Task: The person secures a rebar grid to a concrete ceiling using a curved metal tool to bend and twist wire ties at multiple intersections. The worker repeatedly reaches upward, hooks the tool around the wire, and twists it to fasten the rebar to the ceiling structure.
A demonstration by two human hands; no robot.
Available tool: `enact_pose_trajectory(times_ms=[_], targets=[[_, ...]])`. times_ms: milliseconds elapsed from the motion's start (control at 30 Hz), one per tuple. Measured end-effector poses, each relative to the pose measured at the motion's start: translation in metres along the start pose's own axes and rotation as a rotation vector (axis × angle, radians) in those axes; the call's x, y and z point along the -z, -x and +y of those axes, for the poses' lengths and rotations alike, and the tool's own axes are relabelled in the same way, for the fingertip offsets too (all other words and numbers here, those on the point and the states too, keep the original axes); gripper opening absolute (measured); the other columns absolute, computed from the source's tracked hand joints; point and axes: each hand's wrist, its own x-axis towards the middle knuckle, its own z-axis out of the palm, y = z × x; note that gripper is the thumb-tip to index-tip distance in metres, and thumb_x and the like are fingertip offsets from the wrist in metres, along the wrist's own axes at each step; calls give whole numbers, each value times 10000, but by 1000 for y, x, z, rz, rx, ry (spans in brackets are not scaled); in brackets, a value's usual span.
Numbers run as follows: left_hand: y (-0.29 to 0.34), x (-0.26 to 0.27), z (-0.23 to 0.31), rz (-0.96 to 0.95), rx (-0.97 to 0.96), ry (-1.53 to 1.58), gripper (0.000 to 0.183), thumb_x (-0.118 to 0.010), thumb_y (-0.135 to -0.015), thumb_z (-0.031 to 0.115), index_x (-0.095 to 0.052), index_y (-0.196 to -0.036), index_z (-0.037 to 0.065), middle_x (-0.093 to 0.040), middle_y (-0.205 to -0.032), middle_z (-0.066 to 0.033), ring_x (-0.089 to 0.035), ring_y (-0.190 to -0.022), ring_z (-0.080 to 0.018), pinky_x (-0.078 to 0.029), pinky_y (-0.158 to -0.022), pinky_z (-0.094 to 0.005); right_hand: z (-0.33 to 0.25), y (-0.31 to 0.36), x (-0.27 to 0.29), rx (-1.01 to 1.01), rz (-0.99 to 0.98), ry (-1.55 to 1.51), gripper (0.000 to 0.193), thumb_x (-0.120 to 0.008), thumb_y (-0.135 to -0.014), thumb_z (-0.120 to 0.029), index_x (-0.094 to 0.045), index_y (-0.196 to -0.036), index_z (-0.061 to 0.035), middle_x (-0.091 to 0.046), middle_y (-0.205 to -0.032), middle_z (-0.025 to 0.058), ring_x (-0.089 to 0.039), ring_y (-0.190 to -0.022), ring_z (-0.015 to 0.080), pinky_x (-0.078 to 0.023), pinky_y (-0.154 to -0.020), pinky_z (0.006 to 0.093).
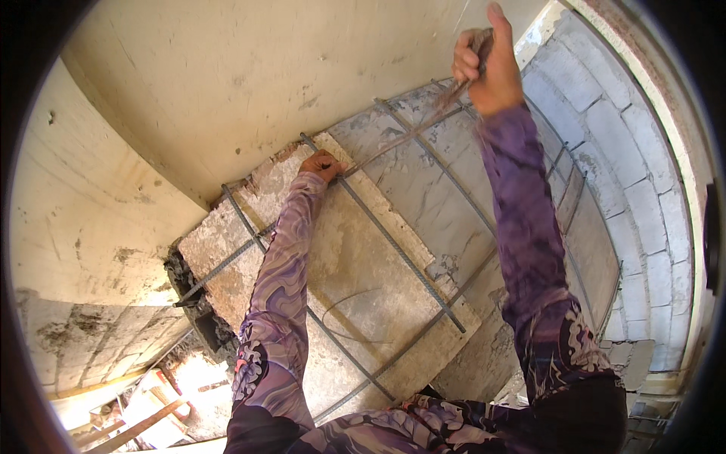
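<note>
the person leans over a grid of steel bars that lies on a flat concrete slab, with a paler grey slab beside it. both arms are in purple patterned sleeves and reach forward from the bottom of the view. the left hand is low, at the far edge of the concrete slab, where one long ribbed bar crosses another thin bar. its fingers are curled down and closed around this crossing point, so the hand touches the bar directly; i cannot tell if something small is also between the fingers. the right hand is raised high above the grid, well apart from the left hand. its fingers are shut in a fist around a thin rusty metal tool, which points down and to the left, toward the bars; its lower end is blurred, and i cannot tell if it touches the grid. behind the left hand stands a pale plastered wall, and on the right side a wall of white blocks curves along the edge. at the lower left, past the broken edge of the slab, there is an opening to a lower level, where some bright debris and wood pieces lie.
</note>
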Motion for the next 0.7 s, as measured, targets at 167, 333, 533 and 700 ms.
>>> enact_pose_trajectory(times_ms=[167, 333, 533, 700], targets=[[-1, -4, -6, 30, -37, -53, 163, -732, -754, 156, -654, -677, 35, -538, -768, -6, -488, -714, -103, -391, -650, -239, -15, 120, -27, 315, -733, 319, 473, -475, -872, -472, -464, -604, -83, -495, -620, 30, -493, -597, 170, -362, -528, 281], [-4, -5, -15, 11, -27, -31, 145, -734, -753, 170, -676, -706, 46, -546, -775, -7, -503, -726, -108, -403, -650, -243, -10, 163, -68, 171, -1369, 355, 385, -768, -716, -283, -453, -615, -86, -460, -536, -20, -446, -423, 119, -321, -411, 275], [-3, 0, -18, -15, -55, -40, 166, -712, -769, 234, -697, -779, 69, -592, -816, -29, -556, -768, -135, -441, -689, -272, -11, 122, -69, 162, -1209, 155, 359, -663, -790, -262, -443, -604, -49, -385, -471, 15, -400, -382, 132, -295, -384, 283], [4, -3, 1, -5, 135, -30, 261, -629, -842, 319, -686, -816, 66, -631, -793, -50, -569, -782, -148, -445, -722, -292, -29, 105, -42, 22, -1198, 241, 398, -612, -789, -278, -368, -566, -56, -357, -468, 14, -339, -426, 109, -274, -417, 290]])
